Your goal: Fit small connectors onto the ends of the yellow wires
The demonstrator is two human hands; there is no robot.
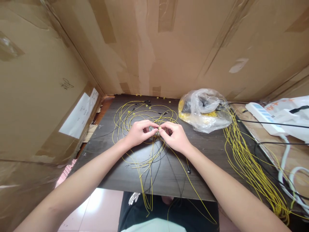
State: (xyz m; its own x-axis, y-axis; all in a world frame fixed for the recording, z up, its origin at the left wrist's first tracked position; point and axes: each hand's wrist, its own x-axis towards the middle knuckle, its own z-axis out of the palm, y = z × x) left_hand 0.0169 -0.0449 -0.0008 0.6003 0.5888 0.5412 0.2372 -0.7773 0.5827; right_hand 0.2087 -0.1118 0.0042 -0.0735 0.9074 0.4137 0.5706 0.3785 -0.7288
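Over the middle of the dark table, my left hand and my right hand meet fingertip to fingertip. A small yellow piece shows in the pinch of my right thumb and forefinger. My left thumb and forefinger close on something dark and tiny right beside it, too small to make out. Below and behind both hands lies a loose tangle of thin yellow cables, some with black connectors. Several strands hang over the table's near edge. One black connector rests near my right forearm.
A clear plastic bag with yellow and black contents stands at the back right. A thick yellow cable bundle runs down the right side, near a white power strip. Cardboard walls enclose the back and left. Tiny yellow bits lie along the back.
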